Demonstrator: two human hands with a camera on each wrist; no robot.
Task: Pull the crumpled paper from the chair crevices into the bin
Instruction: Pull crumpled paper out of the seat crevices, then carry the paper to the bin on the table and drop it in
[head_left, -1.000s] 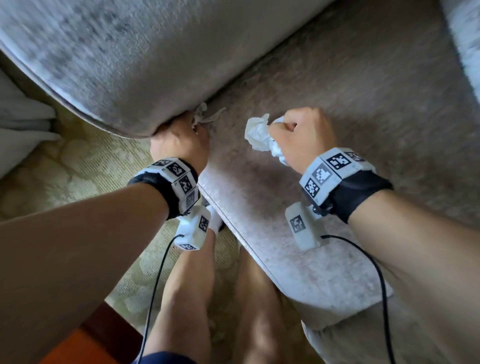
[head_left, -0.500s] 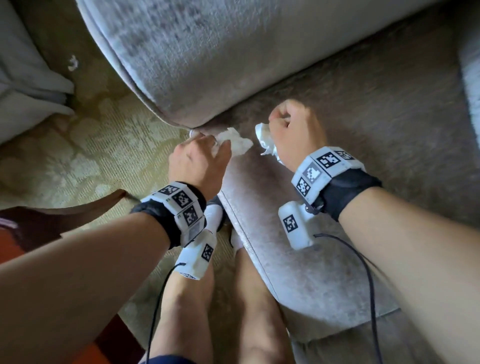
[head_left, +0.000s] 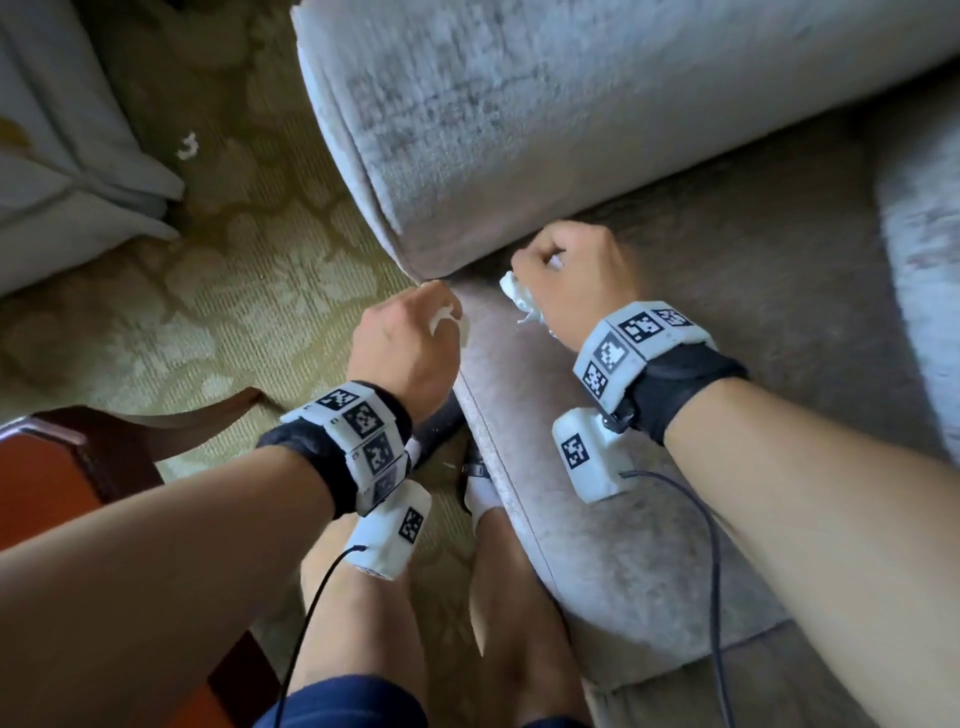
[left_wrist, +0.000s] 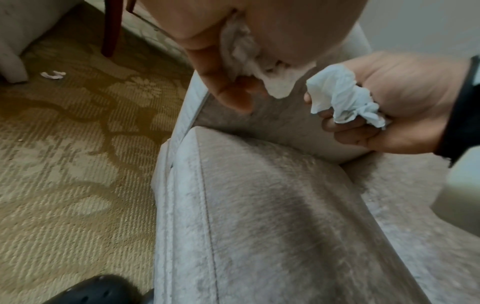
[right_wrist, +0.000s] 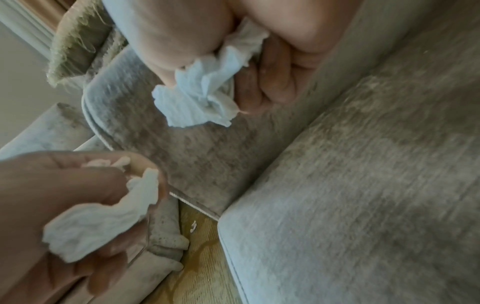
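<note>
Since the earlier frames, the left hand (head_left: 402, 345) has been drawn back out of the crevice beside the armrest (head_left: 519, 130), and its wad of paper (left_wrist: 262, 67) has come away with it. That wad is now enclosed by curled fingers, just in front of the armrest's front corner and above the seat cushion (head_left: 597, 545) edge. The right hand (head_left: 569, 280) is closed round a second crumpled paper (head_left: 517, 296), just below the armrest and over the cushion, the two hands being held near each other.

The extraction step is judged finished for these two pieces; the carry to the bin is what is in hand. No bin is seen in any view, so it must first be found, with both fists kept closed on the way. A small white scrap (head_left: 188, 146) is seen on the carpet (head_left: 234, 312), well to the left of the armrest; it may also need collecting.

Neither wad has a clear long axis, both being bunched lumps. The right hand's paper protrudes from the fist toward the left hand; the left hand's paper protrudes downward toward the cushion.
</note>
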